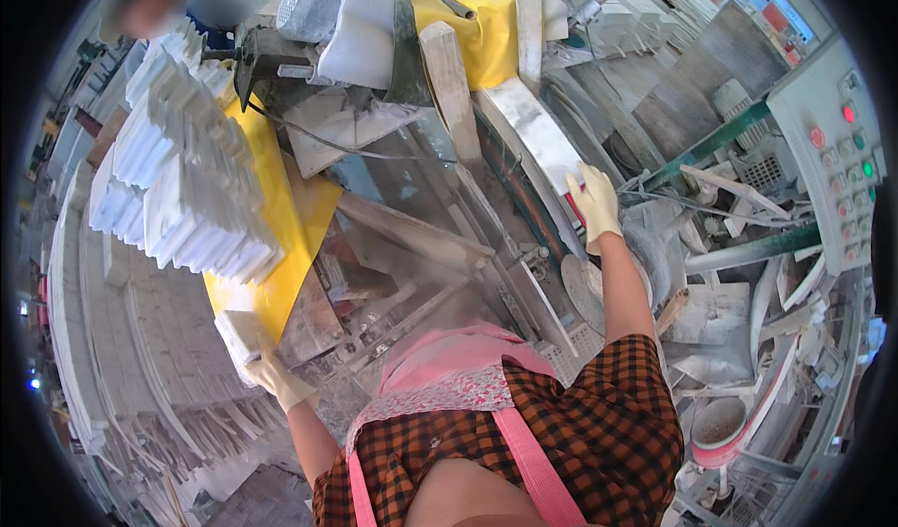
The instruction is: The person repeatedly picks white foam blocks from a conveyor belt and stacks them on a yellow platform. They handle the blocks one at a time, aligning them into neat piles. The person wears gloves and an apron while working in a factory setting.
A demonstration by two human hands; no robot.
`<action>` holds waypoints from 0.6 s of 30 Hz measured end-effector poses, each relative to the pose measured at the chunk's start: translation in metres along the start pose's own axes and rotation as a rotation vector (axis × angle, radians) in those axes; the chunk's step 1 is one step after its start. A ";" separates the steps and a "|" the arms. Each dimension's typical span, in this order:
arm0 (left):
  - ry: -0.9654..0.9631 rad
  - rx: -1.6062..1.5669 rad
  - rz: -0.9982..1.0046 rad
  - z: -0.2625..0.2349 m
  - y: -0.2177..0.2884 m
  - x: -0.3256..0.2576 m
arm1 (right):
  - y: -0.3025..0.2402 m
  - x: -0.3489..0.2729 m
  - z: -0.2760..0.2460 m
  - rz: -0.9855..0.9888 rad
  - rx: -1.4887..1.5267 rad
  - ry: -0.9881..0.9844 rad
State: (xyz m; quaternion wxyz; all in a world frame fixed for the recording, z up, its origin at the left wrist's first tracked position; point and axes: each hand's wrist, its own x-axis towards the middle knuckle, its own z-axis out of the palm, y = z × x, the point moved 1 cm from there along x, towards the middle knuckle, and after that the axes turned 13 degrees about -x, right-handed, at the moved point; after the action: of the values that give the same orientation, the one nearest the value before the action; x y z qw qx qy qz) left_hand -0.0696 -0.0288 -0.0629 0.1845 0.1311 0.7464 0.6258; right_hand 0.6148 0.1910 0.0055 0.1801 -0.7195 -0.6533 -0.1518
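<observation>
White stone block (239, 332), pale, rectangular, dusty, gripped by gloved left hand (273, 375)

Place: a stone-cutting workshop, dusty and crowded.
Machine: a big cutting machine (374, 22) with a grey motor and a yellow guard (486, 31) stands over a long wet bed (440, 218).
Controls: a grey control panel (837, 144) with red and green buttons sits at the right.
Stock: white cut stone strips (178, 172) are stacked in rows on a yellow sheet (281, 237).
Scrap: broken stone offcuts (730, 312) and pale dust cover the right side.
Clothing: the worker wears pale work gloves (595, 204) and a pink apron (449, 368).
</observation>
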 end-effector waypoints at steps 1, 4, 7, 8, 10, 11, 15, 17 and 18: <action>-0.020 -0.007 0.021 0.000 0.000 0.000 | -0.007 0.014 0.014 -0.001 0.011 -0.037; -0.083 -0.120 0.143 -0.001 0.002 0.001 | -0.024 0.059 0.041 -0.136 -0.019 -0.109; -0.068 -0.215 0.179 0.001 0.004 -0.001 | -0.048 0.101 0.068 -0.116 -0.040 -0.161; -0.076 -0.222 0.165 0.002 0.005 -0.002 | -0.057 0.111 0.078 -0.068 -0.043 -0.241; -0.066 -0.228 0.176 0.003 0.010 -0.007 | -0.070 0.133 0.093 -0.107 -0.079 -0.256; -0.053 -0.223 0.197 0.004 0.014 -0.011 | -0.076 0.142 0.101 -0.118 -0.106 -0.282; -0.007 -0.090 0.208 0.007 0.029 -0.025 | -0.093 0.164 0.129 -0.131 -0.135 -0.275; -0.001 -0.138 0.179 0.008 0.030 -0.029 | -0.096 0.164 0.138 -0.137 -0.109 -0.232; 0.003 -0.153 0.185 0.008 0.029 -0.029 | -0.096 0.161 0.141 -0.142 -0.137 -0.182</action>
State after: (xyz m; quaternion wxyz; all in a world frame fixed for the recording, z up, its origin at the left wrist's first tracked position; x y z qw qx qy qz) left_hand -0.0411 -0.0292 -0.0326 0.1345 0.1840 0.6814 0.6955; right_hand 0.5334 0.4060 -0.0410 0.0593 -0.6929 -0.7043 -0.1425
